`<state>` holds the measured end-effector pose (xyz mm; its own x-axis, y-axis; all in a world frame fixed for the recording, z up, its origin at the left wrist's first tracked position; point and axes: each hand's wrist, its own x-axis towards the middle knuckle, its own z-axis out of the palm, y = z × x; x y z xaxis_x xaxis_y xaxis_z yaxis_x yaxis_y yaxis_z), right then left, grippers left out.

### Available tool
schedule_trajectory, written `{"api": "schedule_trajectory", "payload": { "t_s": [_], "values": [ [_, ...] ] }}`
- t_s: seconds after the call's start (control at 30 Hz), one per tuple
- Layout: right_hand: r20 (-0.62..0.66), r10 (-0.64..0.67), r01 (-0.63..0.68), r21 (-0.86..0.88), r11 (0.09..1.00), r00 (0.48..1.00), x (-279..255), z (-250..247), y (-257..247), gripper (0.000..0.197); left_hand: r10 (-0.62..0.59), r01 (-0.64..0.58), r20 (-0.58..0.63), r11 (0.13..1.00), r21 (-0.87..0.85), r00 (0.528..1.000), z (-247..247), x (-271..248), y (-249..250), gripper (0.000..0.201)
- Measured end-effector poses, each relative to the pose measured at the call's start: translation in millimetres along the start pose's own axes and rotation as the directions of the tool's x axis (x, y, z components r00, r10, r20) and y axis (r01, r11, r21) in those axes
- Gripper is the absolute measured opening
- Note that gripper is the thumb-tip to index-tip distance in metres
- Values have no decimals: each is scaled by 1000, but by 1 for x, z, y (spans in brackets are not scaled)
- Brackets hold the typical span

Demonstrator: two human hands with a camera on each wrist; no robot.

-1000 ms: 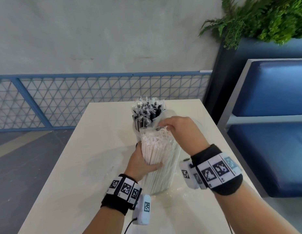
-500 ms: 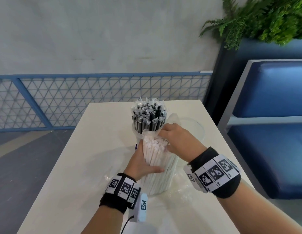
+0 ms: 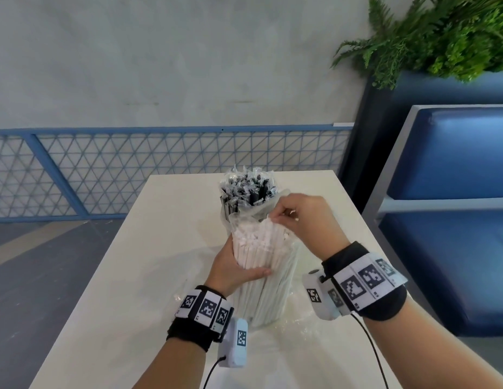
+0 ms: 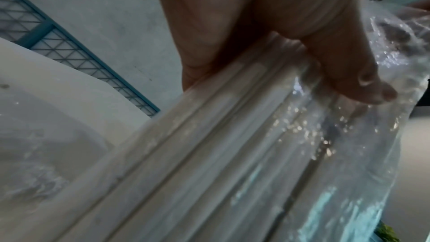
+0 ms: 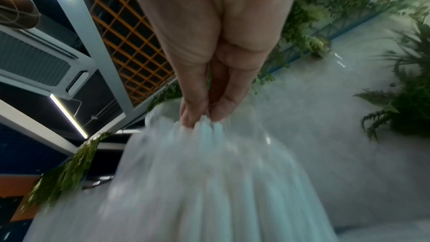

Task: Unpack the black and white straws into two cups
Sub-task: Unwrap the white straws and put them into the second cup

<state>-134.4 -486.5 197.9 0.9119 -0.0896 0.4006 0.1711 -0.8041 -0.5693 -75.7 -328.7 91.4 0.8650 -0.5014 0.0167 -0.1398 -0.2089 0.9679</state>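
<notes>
Black plastic-wrapped straws (image 3: 248, 189): already upright in a cup behind the white bundle | white paper-wrapped straws (image 3: 261, 248): on pale worktop (image 3: 149, 248), bagged | left hand (image 3: 233, 269) fingers clasp bundle | right hand (image 3: 309, 220) fingers pinch clear plastic bag (image 3: 255, 214) | white half undone.

Colours and patterns on and around the table

White straws (image 3: 260, 249) in clear film, black straws (image 3: 248, 189) behind; cream table (image 3: 160, 248); blue lattice railing (image 3: 132, 169) (triangle mesh), navy bench (image 3: 455, 164) at right, green ferns (image 3: 441, 35) upper right; black-and-white checked wristbands (image 3: 205, 306).

Black wristbands (image 3: 383, 300), square-coded tags, cabled white cameras (image 3: 236, 343)
</notes>
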Motion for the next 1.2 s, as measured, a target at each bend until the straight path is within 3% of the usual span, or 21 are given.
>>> {"api": "schedule_trajectory", "payload": {
  "t_s": [0.13,0.27,0.33,0.4,0.53,0.7,0.77,0.87,1.03,1.2],
  "values": [
    [-217,-14,30,70,997,976,11,-26,-10,5,-27,26,-9,999,-28,1000,1,-1,-1,84],
    [-434,5,77,170,982,901,3,-25,-19,9,-23,22,-21,999,-44,1000,1,-1,-1,81],
    [-412,101,-1,236,972,906,-10,-7,-16,14,-17,15,-33,998,-56,999,2,-1,-2,81],
    [-295,208,-133,256,957,933,-22,14,-9,22,-12,10,-43,998,-59,999,2,-1,-3,84],
    [-151,325,-277,274,921,934,-25,38,-4,52,13,-15,-36,999,-37,999,3,-2,-2,83],
    [-175,444,-343,415,843,879,-8,52,-3,36,47,-47,-19,999,-10,999,4,-2,4,88],
    [-150,495,-341,554,759,856,-3,55,-2,27,53,-53,-23,999,-3,998,1,-1,4,87],
    [-121,487,-290,671,682,865,1,55,-2,30,49,-48,-33,999,12,998,-6,1,4,81],
    [-143,425,-199,723,661,894,7,36,-12,17,23,-23,-59,1000,-3,998,-14,3,0,91],
    [-288,401,-77,723,687,870,17,18,-18,29,-17,18,-72,1000,6,997,-15,4,-2,93]
  ]
}}
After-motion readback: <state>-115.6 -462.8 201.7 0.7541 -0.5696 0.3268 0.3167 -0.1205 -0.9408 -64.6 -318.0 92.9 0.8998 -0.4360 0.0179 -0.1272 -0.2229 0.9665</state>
